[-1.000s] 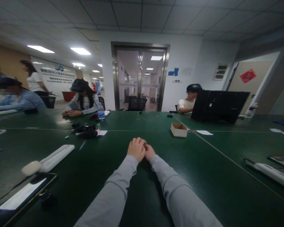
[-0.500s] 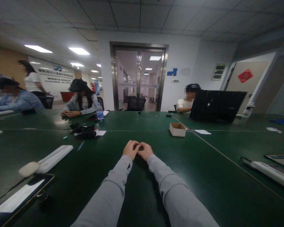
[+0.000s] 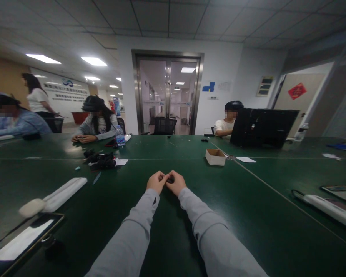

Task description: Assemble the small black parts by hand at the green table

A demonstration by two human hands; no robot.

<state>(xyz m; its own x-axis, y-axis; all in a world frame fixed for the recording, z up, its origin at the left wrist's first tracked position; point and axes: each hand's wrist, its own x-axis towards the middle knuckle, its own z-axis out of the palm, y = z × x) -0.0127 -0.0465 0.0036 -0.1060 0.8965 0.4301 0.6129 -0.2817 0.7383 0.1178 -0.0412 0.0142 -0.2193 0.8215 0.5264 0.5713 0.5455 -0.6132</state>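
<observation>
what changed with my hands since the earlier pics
The left hand, laid over the right hand at first, has slid left off it; the two now meet side by side. Whether they hold anything is unclear. The box and bottle stayed put.

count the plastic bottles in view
2: a blue-labelled bottle left of centre, near the seated person in grey; a clear bottle at right, beside the black monitor, which may hide others.

A white wall [image 3: 223, 63] surrounds metal-framed glass doors [image 3: 167, 94].
</observation>
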